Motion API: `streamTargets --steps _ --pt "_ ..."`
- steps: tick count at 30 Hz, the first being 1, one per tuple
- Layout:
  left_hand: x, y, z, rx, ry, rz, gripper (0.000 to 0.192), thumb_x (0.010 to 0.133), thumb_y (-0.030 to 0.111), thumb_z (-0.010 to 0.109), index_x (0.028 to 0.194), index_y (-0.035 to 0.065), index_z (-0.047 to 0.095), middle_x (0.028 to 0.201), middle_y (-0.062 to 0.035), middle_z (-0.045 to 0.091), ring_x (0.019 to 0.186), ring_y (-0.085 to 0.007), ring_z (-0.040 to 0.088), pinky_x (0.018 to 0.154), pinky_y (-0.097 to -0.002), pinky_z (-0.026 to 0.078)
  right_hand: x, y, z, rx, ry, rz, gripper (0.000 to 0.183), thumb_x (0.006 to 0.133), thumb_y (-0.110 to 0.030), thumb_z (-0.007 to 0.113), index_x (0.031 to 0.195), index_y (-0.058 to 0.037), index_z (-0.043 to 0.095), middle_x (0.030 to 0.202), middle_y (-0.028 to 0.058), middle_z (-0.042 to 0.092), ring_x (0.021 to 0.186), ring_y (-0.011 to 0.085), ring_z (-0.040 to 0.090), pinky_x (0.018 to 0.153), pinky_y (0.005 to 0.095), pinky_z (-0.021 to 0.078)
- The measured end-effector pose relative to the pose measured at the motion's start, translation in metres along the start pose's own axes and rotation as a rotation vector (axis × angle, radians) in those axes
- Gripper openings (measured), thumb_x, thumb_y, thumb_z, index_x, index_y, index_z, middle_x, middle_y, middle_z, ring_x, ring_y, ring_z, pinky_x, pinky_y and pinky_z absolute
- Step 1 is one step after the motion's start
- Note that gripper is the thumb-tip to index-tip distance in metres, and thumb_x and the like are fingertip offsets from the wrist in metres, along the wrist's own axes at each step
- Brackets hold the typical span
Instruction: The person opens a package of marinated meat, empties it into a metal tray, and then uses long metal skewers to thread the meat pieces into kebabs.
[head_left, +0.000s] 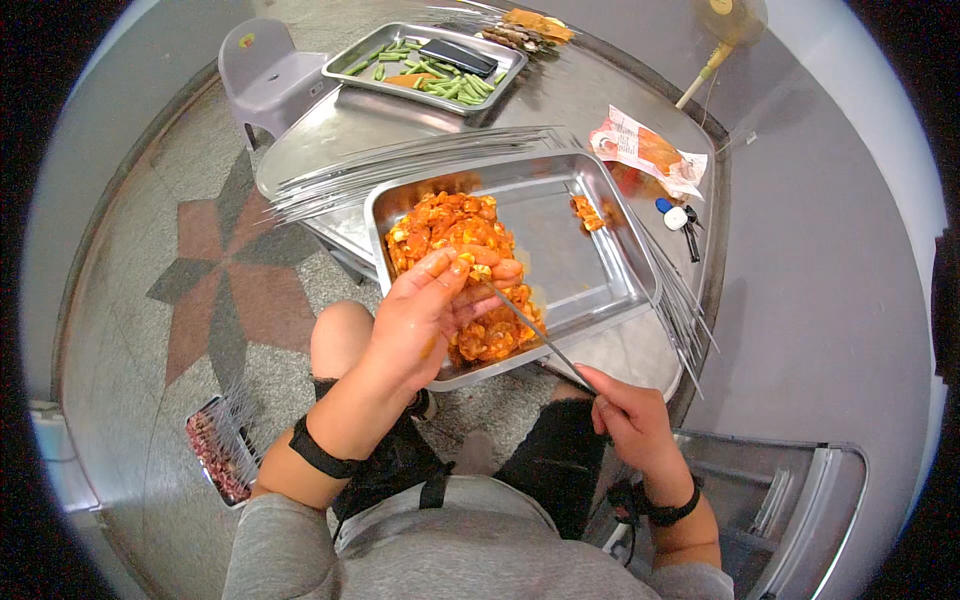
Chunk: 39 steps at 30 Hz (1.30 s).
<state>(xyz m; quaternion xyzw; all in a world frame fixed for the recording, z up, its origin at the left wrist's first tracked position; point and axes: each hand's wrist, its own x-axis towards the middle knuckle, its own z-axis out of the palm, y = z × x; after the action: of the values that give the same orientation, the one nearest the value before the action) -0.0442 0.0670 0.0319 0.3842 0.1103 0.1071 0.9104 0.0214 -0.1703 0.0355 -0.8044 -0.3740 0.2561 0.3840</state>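
Note:
Orange-coated meat pieces (450, 217) fill the left part of a deep stainless steel tray (652, 289); a small skewered-looking cluster (586, 214) lies at its right end. Over the heap, my left hand (442, 300), smeared with sauce, pinches a small yellowish-orange piece (477, 268) between thumb and fingers. My right hand (626, 412), at the tray's near right, grips a thin metal skewer (536, 330). Its far tip meets the piece at my left fingers; how deep it goes is hidden.
Metal skewers (405, 166) lie behind the tray, others (686, 322) at its right. Further back is a tray (330, 73) of green beans with a black phone-like object (459, 56). Torn packaging (649, 150) and keys (691, 232) lie right. A tray of skewered meat (217, 454) is lower left.

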Motion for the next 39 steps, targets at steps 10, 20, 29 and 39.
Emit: streamTargets --steps 10,20,29,39 --pt "0.004 -0.015 0.003 0.274 0.087 0.243 0.020 0.087 0.012 0.038 0.097 -0.0003 0.050 0.095 -0.0094 0.056 0.092 -0.0156 0.053 0.079 -0.0280 0.042 -0.006 -0.002 0.012 -0.033 0.071 -0.001 0.052 0.068 0.004 0.042 0.117 -0.0134 0.045 0.056 0.0047 0.046 0.049 0.0149 0.048 0.052 0.0255 0.0413" --pt "0.006 -0.015 0.007 0.171 0.179 0.258 0.019 0.087 0.009 0.038 0.095 -0.0036 0.050 0.094 -0.0098 0.055 0.091 -0.0183 0.053 0.084 -0.0307 0.042 -0.009 -0.007 0.010 -0.047 0.073 -0.021 0.049 0.068 0.002 0.042 0.116 -0.0112 0.046 0.057 0.0056 0.046 0.050 0.0179 0.048 0.052 0.0275 0.0407" --pt "0.006 -0.027 0.004 0.436 0.160 0.391 0.019 0.086 0.011 0.042 0.095 -0.0032 0.051 0.094 -0.0111 0.056 0.088 -0.0176 0.055 0.079 -0.0281 0.044 -0.003 -0.003 0.021 -0.012 0.088 0.001 0.048 0.068 0.001 0.042 0.114 -0.0107 0.047 0.057 0.0065 0.046 0.050 0.0189 0.047 0.053 0.0277 0.0405" --pt "0.004 -0.023 0.005 -0.034 0.207 0.092 0.021 0.086 0.017 0.041 0.099 0.0013 0.045 0.094 -0.0145 0.056 0.088 -0.0250 0.055 0.077 -0.0341 0.045 0.004 0.021 0.027 0.152 0.029 -0.005 0.050 0.068 0.004 0.041 0.117 -0.0107 0.045 0.056 0.0044 0.046 0.049 0.0134 0.046 0.052 0.0243 0.0405"
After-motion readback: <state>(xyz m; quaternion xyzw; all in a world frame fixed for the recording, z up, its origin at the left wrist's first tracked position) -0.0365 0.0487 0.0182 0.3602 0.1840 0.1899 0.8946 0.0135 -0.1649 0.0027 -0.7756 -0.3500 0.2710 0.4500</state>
